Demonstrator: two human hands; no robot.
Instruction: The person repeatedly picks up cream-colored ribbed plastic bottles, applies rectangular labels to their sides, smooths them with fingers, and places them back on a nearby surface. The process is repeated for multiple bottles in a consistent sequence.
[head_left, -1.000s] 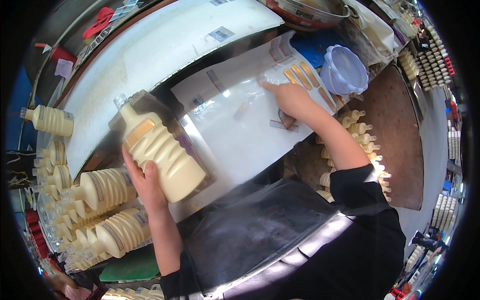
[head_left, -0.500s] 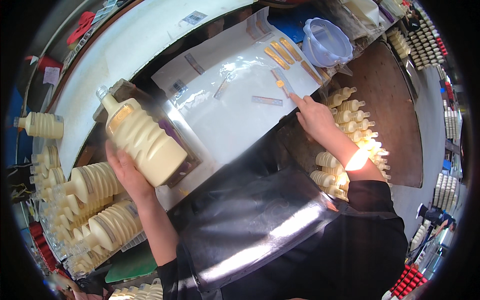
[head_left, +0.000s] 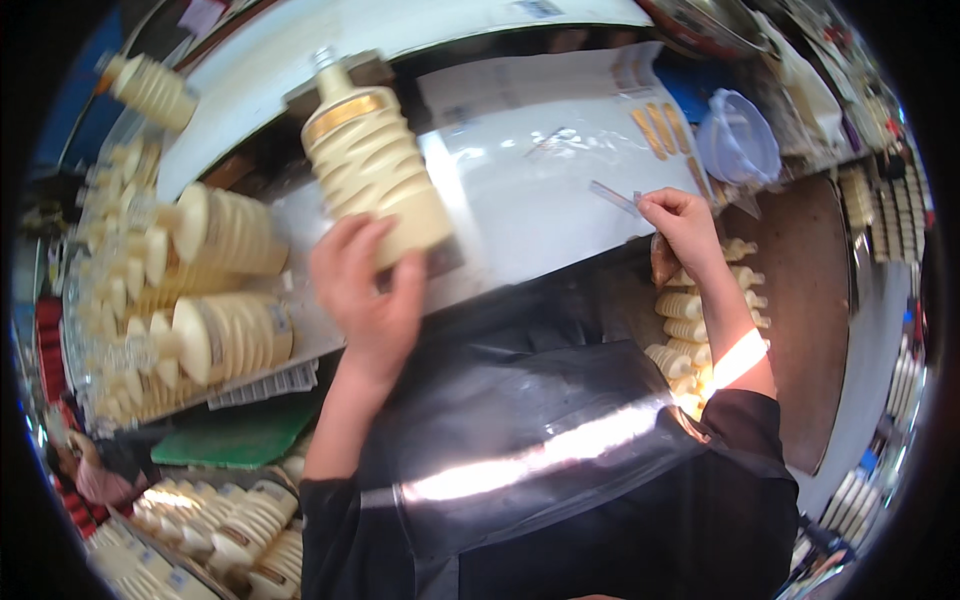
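A cream ribbed bottle point(head_left: 375, 165) with a clear neck and a gold label band lies tilted on a support at the bench. Over its base is my left hand point(head_left: 368, 290), fingers spread and a little blurred; whether it touches the bottle, I cannot tell. My right hand point(head_left: 685, 225) pinches the end of a narrow translucent label strip point(head_left: 612, 197), above the near edge of a white sheet point(head_left: 520, 235). Several gold labels point(head_left: 655, 130) lie on the sheet's far right part.
Cream bottles point(head_left: 230, 230) stand packed at the left, more point(head_left: 685, 305) under my right forearm. A pale blue basket point(head_left: 738, 140) is at the back right. A green board point(head_left: 235, 432) lies low at the left. Another person point(head_left: 100, 475) shows at the lower left.
My left hand has shifted from the bottle's side to its base, fingers spreading. My right hand has gone from touching a strip on the sheet to pinching one. The whole view has turned.
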